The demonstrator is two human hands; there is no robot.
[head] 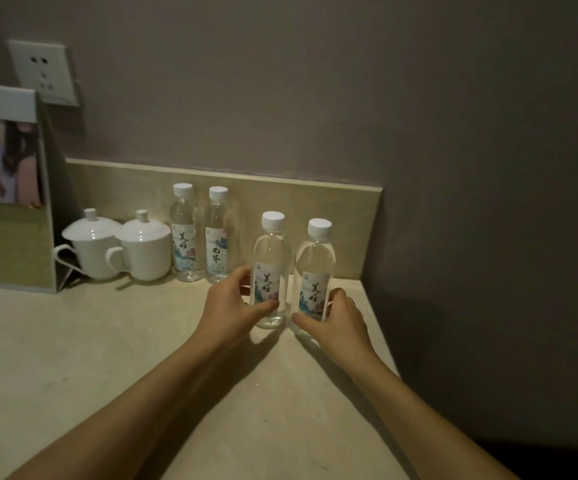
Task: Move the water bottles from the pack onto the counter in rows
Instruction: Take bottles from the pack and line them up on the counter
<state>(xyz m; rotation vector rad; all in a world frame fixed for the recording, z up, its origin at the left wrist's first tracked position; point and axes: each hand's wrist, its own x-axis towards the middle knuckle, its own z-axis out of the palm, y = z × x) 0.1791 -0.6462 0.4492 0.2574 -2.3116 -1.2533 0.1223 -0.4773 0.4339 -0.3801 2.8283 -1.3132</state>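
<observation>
Four small water bottles stand upright on a pale stone counter (73, 358). Left to right: two back bottles (199, 233) against the low backsplash, beside two lidded white cups (121, 247); then the left hand (232, 306) wraps the third bottle (270, 271) and the right hand (339, 320) wraps the fourth bottle (315, 271), both low on the labels. Full, thin plastic looks light, smooth, slightly squashy; gripping mid-body seems safest. No pack is visible. A dim grey-mauve wall closes the corner.

Both arms stretched forward, left hand (231, 307) and right hand (336, 319) each curled around a bottle's base.
</observation>
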